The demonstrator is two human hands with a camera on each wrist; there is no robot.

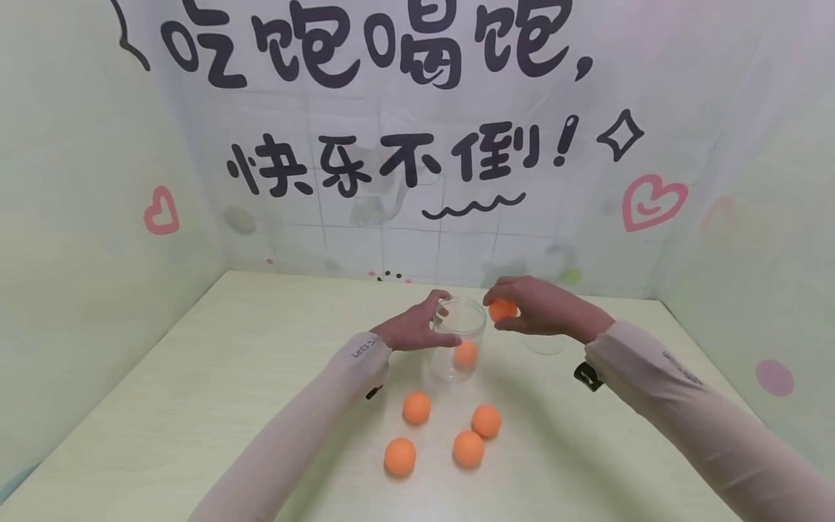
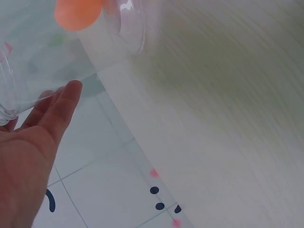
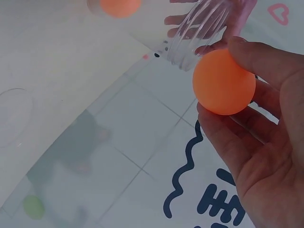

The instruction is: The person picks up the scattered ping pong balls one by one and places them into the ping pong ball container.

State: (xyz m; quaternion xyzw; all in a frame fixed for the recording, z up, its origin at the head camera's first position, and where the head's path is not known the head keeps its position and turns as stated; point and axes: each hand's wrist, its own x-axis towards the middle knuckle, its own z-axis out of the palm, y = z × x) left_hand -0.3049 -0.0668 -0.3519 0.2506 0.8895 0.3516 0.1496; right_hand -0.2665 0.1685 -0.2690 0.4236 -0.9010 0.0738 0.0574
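A clear plastic jar [image 1: 450, 366] stands upright on the table with an orange ping-pong ball [image 1: 466, 354] low inside it. My left hand [image 1: 417, 324] grips the jar around its upper part, thumb at the near side and fingers at the far side. To the right of the jar's mouth, at about rim height, my right hand [image 1: 536, 306] holds another orange ball [image 3: 223, 83]. In the right wrist view thumb and fingertips pinch that ball, with the jar's threaded neck [image 3: 197, 33] just beyond it.
Several loose orange balls [image 1: 416, 408] lie on the pale table [image 1: 196, 391] in front of the jar. A clear round lid [image 1: 543, 345] lies flat under the right forearm. A printed curtain [image 1: 352, 239] closes off the back and both sides.
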